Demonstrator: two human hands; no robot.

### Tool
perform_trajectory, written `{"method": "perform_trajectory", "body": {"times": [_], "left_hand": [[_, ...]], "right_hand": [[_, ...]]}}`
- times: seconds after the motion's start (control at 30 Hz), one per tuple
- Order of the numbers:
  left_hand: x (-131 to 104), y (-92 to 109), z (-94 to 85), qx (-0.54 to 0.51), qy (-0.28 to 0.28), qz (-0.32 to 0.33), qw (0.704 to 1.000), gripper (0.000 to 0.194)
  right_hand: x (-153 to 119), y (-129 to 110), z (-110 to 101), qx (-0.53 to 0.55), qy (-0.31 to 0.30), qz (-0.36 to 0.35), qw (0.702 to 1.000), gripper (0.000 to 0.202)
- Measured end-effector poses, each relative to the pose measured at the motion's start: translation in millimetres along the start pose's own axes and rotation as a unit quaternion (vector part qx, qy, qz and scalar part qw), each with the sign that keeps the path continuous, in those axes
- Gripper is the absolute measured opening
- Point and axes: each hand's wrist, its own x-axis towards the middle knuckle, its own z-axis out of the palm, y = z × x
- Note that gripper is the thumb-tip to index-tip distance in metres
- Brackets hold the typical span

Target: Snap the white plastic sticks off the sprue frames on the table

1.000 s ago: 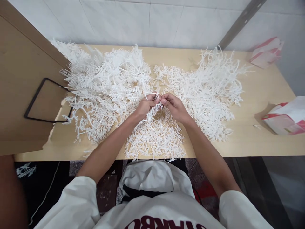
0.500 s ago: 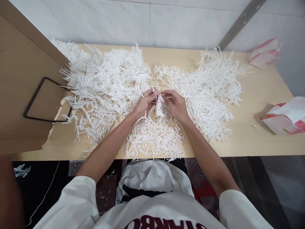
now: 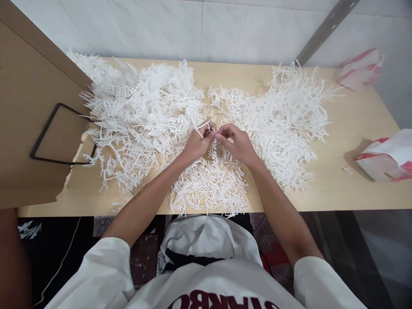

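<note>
My left hand (image 3: 200, 139) is closed on a white branched plastic piece (image 3: 214, 150), whose thin prongs stick out above the fingers and hang below them. Fingertips of my right hand (image 3: 234, 143) pinch at the same piece, meeting the left fingertips over the middle of the table. Just what lies between the right fingertips is too small to make out. Under and in front of both hands is a heap of short white plastic sticks (image 3: 209, 186). A large tangled pile of white branched pieces (image 3: 141, 103) lies left of my hands, another pile (image 3: 286, 120) to the right.
A cardboard box (image 3: 35, 107) with a black wire frame (image 3: 41, 133) borders the table's left side. Two red-and-white paper packets (image 3: 383, 159) stand at the right. A tiled wall (image 3: 225, 30) and a metal post (image 3: 325, 32) are behind. Part of a person's limb shows at lower left.
My right hand has moved left and its fingertips now meet the left hand's at the white piece. The left hand has turned slightly, and its piece sits a little differently.
</note>
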Motion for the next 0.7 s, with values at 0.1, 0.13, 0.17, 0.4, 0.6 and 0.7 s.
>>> {"method": "perform_trajectory", "body": {"times": [0.1,0.13,0.17,0.4,0.6,0.7], "left_hand": [[1.8,-2.9,0.6,-0.053,-0.004,-0.038,0.998,0.014],[3.7,-3.8,-0.1,-0.079,0.004,-0.05,0.996,0.015],[5.9,-4.6,-1.3,-0.102,0.017,-0.06,0.993,0.015],[13.6,-1.4,-6.9,-0.112,0.065,-0.048,0.99,0.017],[10.2,1.0,-5.1,-0.099,0.056,-0.03,0.993,0.023],[11.3,-0.6,-4.8,-0.117,0.052,-0.04,0.991,0.025]], "right_hand": [[-2.3,-0.5,0.0,0.001,0.004,-0.02,1.0,0.028],[-3.3,-1.2,0.6,0.015,0.015,-0.026,0.999,0.027],[-4.2,-2.2,1.5,0.032,0.026,-0.031,0.999,0.027],[-2.5,-7.0,4.0,0.014,0.141,-0.026,0.99,0.023],[0.1,-2.2,4.9,0.033,0.126,0.001,0.991,0.024],[-1.2,-2.4,6.7,0.063,0.126,0.021,0.99,0.029]]}}
